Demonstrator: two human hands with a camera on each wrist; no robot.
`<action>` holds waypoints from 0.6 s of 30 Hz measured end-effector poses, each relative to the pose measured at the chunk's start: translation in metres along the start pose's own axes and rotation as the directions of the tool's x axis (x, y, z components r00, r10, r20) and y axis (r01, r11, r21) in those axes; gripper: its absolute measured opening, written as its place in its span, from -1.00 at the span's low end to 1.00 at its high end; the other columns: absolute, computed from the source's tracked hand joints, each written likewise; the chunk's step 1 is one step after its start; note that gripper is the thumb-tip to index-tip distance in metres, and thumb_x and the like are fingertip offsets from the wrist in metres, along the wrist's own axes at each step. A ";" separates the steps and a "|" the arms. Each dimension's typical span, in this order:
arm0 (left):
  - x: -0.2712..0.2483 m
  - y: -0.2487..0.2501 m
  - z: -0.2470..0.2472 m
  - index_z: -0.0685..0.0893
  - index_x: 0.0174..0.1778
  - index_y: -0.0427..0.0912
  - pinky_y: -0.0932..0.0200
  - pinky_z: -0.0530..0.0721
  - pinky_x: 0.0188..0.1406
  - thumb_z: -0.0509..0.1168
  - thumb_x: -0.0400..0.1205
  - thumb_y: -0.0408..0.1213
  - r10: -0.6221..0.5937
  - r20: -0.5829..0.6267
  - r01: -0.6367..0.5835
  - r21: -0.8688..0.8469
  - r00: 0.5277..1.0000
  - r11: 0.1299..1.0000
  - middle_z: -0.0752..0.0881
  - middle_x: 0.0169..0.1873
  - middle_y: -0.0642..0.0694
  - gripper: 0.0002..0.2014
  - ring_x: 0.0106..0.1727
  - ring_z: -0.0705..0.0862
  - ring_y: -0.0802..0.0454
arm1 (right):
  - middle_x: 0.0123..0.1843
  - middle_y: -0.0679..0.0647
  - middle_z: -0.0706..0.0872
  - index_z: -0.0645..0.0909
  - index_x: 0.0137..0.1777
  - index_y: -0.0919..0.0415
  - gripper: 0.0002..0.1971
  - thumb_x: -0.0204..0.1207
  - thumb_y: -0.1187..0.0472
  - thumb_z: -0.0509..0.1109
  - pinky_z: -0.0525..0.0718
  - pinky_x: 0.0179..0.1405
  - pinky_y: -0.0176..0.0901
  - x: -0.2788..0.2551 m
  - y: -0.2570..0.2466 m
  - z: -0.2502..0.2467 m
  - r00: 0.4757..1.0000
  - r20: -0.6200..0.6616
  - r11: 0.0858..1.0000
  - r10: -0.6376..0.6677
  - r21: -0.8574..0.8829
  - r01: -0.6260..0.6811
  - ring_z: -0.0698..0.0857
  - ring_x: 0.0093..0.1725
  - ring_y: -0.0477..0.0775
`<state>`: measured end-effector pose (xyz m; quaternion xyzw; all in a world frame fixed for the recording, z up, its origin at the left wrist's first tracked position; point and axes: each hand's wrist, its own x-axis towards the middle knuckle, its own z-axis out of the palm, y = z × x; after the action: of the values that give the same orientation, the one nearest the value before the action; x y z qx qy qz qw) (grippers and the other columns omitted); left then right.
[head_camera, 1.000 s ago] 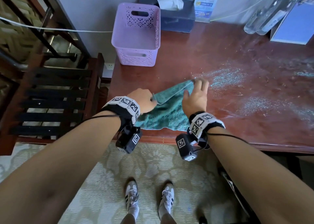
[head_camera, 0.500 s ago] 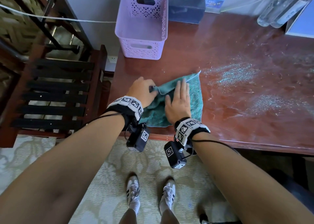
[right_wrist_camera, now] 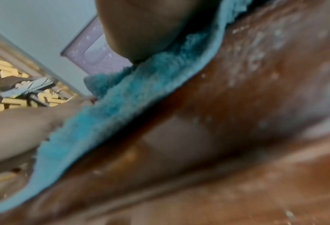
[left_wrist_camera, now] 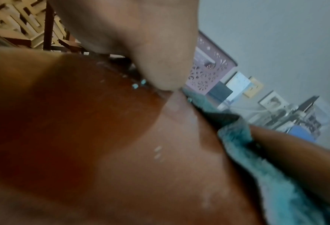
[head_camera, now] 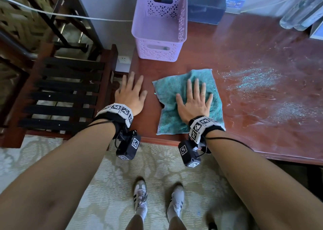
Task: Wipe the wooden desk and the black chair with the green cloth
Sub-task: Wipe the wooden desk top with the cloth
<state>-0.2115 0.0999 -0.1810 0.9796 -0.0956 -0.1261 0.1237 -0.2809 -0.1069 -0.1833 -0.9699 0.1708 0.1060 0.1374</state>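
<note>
A folded green cloth lies flat near the front left of the reddish wooden desk. My right hand presses on it with straight, spread fingers. My left hand rests flat on the bare desk by its left edge, a little left of the cloth and apart from it. The wrist views, blurred, show the cloth under my right palm and the cloth's edge beside the left hand. A dark slatted chair stands left of the desk.
A lilac plastic basket stands at the desk's back left. Behind it sit a dark tissue box and a leaflet. Pale dust speckles the desk right of the cloth. Clear bottles lie at the back right. A patterned rug covers the floor.
The cloth has been folded over and shifted right. My left hand let go of its corner and moved left onto the bare desk. My right hand now lies flat on the cloth.
</note>
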 end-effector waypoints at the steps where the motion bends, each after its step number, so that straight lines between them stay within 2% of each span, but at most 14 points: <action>1: -0.002 -0.005 0.007 0.02 0.70 0.10 -0.20 0.11 0.62 -0.05 0.76 0.04 0.022 0.000 -0.022 0.002 1.000 1.000 -0.11 0.71 -0.01 -0.45 0.70 -0.16 -0.09 | 0.74 -0.11 -0.33 -0.30 0.71 -0.16 -0.31 0.66 -0.32 -0.20 -0.39 0.63 0.26 0.000 -0.004 0.002 0.999 0.006 0.999 -0.037 -0.021 0.037 -0.37 0.70 0.04; 6: -0.005 -0.008 0.020 0.02 0.70 0.03 -0.16 0.07 0.64 -0.08 0.77 -0.01 0.077 -0.118 -0.071 0.054 0.990 0.996 -0.06 0.71 -0.07 -0.45 0.70 -0.10 -0.16 | 0.74 -0.12 -0.29 -0.24 0.67 -0.38 -0.36 0.61 -0.41 -0.21 -0.33 0.62 0.36 -0.012 -0.017 0.012 0.984 -0.011 0.979 -0.176 -0.104 0.174 -0.34 0.71 0.12; 9: -0.005 -0.009 0.019 0.04 0.70 0.03 -0.16 0.05 0.65 -0.05 0.76 -0.03 0.091 -0.130 -0.086 0.048 0.987 0.995 -0.04 0.71 -0.08 -0.45 0.70 -0.08 -0.17 | 0.74 -0.18 -0.28 -0.22 0.65 -0.44 -0.37 0.59 -0.44 -0.19 -0.32 0.63 0.35 -0.018 -0.012 0.010 0.968 0.006 0.962 -0.252 -0.106 0.251 -0.34 0.71 0.07; 11: -0.005 -0.010 0.020 0.04 0.70 0.06 -0.14 0.02 0.66 -0.06 0.77 -0.01 0.079 -0.127 -0.076 0.028 0.989 0.997 -0.05 0.71 -0.06 -0.45 0.70 -0.08 -0.15 | 0.73 -0.24 -0.27 -0.21 0.64 -0.47 -0.36 0.57 -0.46 -0.18 -0.29 0.65 0.31 -0.022 0.002 0.007 0.968 0.011 0.962 -0.249 -0.110 0.249 -0.33 0.71 0.01; 14: -0.005 -0.008 0.018 0.04 0.70 0.09 -0.10 -0.01 0.67 -0.07 0.76 0.02 0.062 -0.121 -0.064 -0.010 0.991 0.998 -0.07 0.71 -0.03 -0.45 0.70 -0.11 -0.11 | 0.74 -0.23 -0.24 -0.18 0.64 -0.46 -0.35 0.56 -0.48 -0.16 -0.27 0.66 0.25 -0.027 0.036 0.000 0.998 -0.048 0.995 -0.044 -0.093 0.040 -0.27 0.72 -0.02; 16: -0.005 -0.007 0.017 0.03 0.70 0.11 -0.10 0.02 0.67 -0.07 0.76 0.02 0.046 -0.107 -0.050 -0.038 0.993 0.998 -0.09 0.71 0.00 -0.46 0.70 -0.13 -0.09 | 0.75 -0.18 -0.22 -0.17 0.65 -0.43 -0.34 0.56 -0.47 -0.16 -0.26 0.66 0.26 -0.031 0.054 -0.003 0.990 -0.066 0.990 0.122 -0.058 -0.126 -0.25 0.72 0.01; 18: -0.005 -0.006 0.015 -0.01 0.70 0.14 -0.12 0.04 0.66 -0.09 0.76 0.03 0.032 -0.068 -0.035 -0.052 0.997 0.998 -0.14 0.70 0.04 -0.46 0.70 -0.16 -0.06 | 0.75 -0.13 -0.23 -0.20 0.67 -0.38 -0.33 0.58 -0.44 -0.18 -0.25 0.66 0.30 -0.031 0.055 -0.003 0.971 -0.060 0.971 0.232 -0.039 -0.235 -0.26 0.72 0.06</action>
<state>-0.2192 0.1037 -0.1951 0.9779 -0.1045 -0.0937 0.1547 -0.3291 -0.1481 -0.1852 -0.9485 0.2850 0.0986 0.0969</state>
